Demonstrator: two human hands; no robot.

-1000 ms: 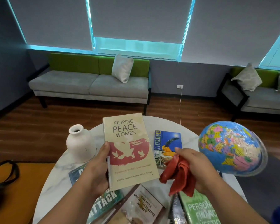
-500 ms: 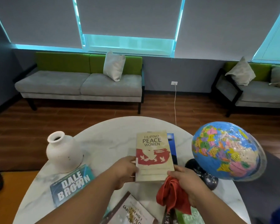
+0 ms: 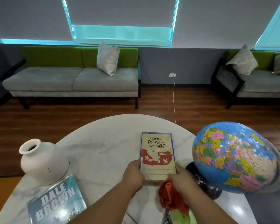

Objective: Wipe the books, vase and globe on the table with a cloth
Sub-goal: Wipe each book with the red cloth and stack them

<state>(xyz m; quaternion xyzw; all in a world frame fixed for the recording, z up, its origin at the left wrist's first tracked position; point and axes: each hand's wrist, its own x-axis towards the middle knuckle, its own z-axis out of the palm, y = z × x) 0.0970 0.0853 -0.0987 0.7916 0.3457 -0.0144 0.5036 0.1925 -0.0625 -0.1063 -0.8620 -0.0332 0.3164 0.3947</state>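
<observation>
Paper-covered, light and floppy, the Filipino Peace Women paperback [image 3: 158, 152] lies just ahead of you: your left hand [image 3: 132, 175] pinches its spine edge, probably the firmest hold, while your right hand [image 3: 183, 180] clutches the red cloth [image 3: 170, 198] at its near corner.

Only two bits are actually readable here. The cream book [image 3: 158, 152] says "FILIPINO PEACE WOMEN" on its cover in dark capitals, three lines, with PEACE the biggest. Below the red artwork there are two lines of small print, way too blurry to make out. The left hand [image 3: 132, 175] gripping the lower left edge and the right hand [image 3: 183, 180], which holds a red cloth [image 3: 170, 196], cover the ends of the bottom line.

The blue book [image 3: 172, 143] underneath has a tiny logo at its top left corner, unreadable. The blue-grey book [image 3: 57, 202] at near left says "DALE BROWN" in big pale block letters, two lines. The globe [image 3: 233, 157] is full of country labels, all too small to read. The dark book spine [image 3: 167, 217] at the bottom edge shows a few pale letters, and I can't tell what they say.
</observation>
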